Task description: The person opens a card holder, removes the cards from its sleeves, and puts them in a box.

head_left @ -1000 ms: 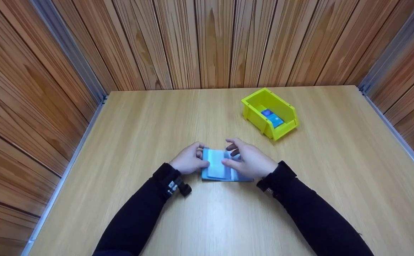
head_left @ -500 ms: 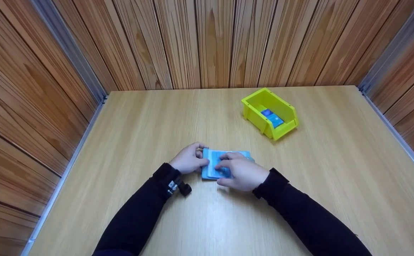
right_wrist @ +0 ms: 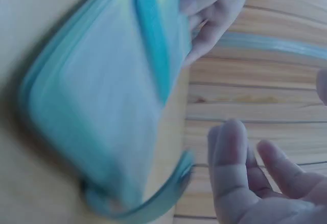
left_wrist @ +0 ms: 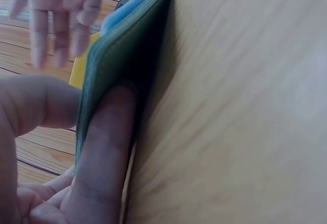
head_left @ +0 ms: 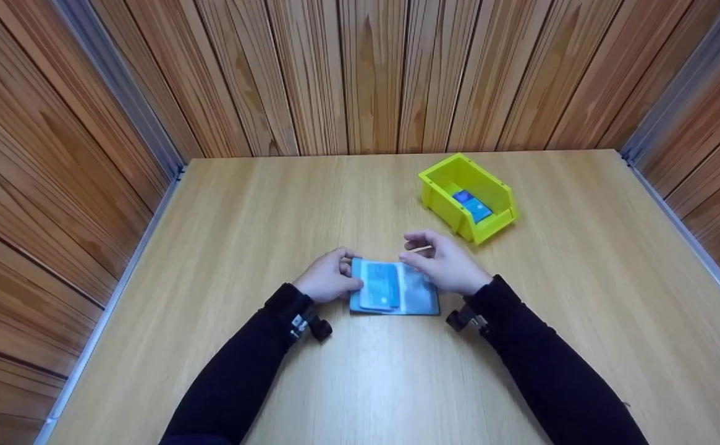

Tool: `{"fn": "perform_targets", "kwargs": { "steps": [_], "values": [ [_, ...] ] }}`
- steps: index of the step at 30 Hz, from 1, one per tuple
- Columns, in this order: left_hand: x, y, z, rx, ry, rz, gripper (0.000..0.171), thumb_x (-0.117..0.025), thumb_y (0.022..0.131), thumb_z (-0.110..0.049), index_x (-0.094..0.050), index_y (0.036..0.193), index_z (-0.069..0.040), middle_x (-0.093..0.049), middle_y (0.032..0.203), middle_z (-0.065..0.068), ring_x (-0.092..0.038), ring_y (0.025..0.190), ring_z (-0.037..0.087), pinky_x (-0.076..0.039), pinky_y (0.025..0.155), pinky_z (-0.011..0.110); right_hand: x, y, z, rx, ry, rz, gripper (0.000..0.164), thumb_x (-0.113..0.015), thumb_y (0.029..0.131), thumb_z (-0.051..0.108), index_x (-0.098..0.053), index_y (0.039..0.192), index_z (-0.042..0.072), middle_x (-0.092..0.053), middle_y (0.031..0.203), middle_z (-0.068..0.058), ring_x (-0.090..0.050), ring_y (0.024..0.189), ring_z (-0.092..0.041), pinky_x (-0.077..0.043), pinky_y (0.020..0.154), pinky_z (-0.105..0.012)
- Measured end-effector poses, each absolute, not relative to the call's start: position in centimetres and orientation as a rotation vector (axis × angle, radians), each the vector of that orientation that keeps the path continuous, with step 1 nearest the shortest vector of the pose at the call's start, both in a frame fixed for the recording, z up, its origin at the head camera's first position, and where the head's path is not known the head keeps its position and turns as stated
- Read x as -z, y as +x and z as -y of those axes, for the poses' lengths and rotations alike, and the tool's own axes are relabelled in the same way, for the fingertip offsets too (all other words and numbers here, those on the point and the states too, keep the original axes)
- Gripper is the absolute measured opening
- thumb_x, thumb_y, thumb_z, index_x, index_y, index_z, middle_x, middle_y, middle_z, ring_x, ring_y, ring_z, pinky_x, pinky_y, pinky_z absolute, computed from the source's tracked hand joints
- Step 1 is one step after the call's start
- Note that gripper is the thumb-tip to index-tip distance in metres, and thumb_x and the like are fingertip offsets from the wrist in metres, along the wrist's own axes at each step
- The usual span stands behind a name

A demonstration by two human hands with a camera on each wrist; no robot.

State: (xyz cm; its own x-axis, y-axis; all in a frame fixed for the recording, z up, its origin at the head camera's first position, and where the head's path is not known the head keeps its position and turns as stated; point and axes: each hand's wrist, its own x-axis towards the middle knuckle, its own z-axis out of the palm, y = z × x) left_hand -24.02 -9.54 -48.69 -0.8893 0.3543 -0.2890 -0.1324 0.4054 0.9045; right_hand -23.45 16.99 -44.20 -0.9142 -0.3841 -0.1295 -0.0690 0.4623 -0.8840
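A blue card holder [head_left: 420, 296] with clear sleeves lies spread like a booklet on the table. In its left page shows a blue card [head_left: 381, 285], also visible as a bright card edge [right_wrist: 154, 45] in the right wrist view. My left hand [head_left: 329, 276] pinches the holder's left edge, thumb on top and a finger underneath; the left wrist view shows this cover [left_wrist: 110, 60] tilted up off the table. My right hand [head_left: 446, 262] hovers at the holder's upper right corner, fingers loosely bent and holding nothing. A strap [right_wrist: 168, 191] curls from the holder's right side.
A yellow-green bin [head_left: 439, 201] stands behind the holder to the right, with blue and purple cards [head_left: 474, 207] inside. Wood-panelled walls [head_left: 372, 74] close off the table [head_left: 261, 204] at the back and both sides.
My right hand went down over the left page, then lifted off towards the upper right. The blue card and right page are now uncovered. My left hand keeps its grip.
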Motion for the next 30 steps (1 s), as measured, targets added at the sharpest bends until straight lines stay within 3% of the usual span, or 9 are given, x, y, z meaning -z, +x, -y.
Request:
{"fn": "perform_targets", "kwargs": {
  "steps": [4,14,24,30],
  "values": [
    [48.8,-24.1,9.6,-1.484,0.192,-2.239,0.056,-0.073,0.083,-0.009,-0.049,0.134,-0.014,-0.065,0.090,0.006,-0.066,0.082,0.020,-0.058,0.070,0.033,45.2,-23.9,-17.0,1.287,-0.350,-2.419,0.075,-0.065,0.088,0.056,-0.047,0.142,0.007,-0.060,0.129,-0.006,-0.060,0.112,-0.022,-0.053,0.091,-0.036],
    [48.8,-24.1,9.5,-1.460,0.197,-2.265,0.056,-0.074,0.083,-0.010,-0.050,0.133,-0.016,-0.064,0.089,0.006,-0.065,0.079,0.019,-0.058,0.068,0.033,45.7,-23.4,-15.8,1.178,-0.444,-2.418,0.058,-0.067,0.094,0.035,-0.049,0.142,0.009,-0.060,0.133,-0.004,-0.057,0.117,-0.020,-0.046,0.102,-0.044],
    [48.9,-24.1,9.5,-1.429,0.269,-2.306,0.055,-0.073,0.082,-0.009,-0.050,0.131,-0.011,-0.064,0.082,0.002,-0.062,0.073,0.014,-0.055,0.065,0.027,45.9,-23.2,-15.6,1.191,-0.516,-2.424,0.066,-0.072,0.089,0.039,-0.050,0.141,0.004,-0.060,0.131,-0.005,-0.060,0.110,-0.019,-0.050,0.094,-0.038],
    [48.8,-24.1,9.5,-1.406,0.264,-2.318,0.056,-0.073,0.081,-0.010,-0.049,0.131,-0.012,-0.062,0.081,0.001,-0.060,0.070,0.015,-0.054,0.062,0.029,46.1,-23.5,-15.8,1.252,-0.381,-2.387,0.058,-0.073,0.089,0.032,-0.054,0.139,0.010,-0.060,0.127,-0.002,-0.063,0.101,-0.016,-0.053,0.084,-0.034]
  ]
}}
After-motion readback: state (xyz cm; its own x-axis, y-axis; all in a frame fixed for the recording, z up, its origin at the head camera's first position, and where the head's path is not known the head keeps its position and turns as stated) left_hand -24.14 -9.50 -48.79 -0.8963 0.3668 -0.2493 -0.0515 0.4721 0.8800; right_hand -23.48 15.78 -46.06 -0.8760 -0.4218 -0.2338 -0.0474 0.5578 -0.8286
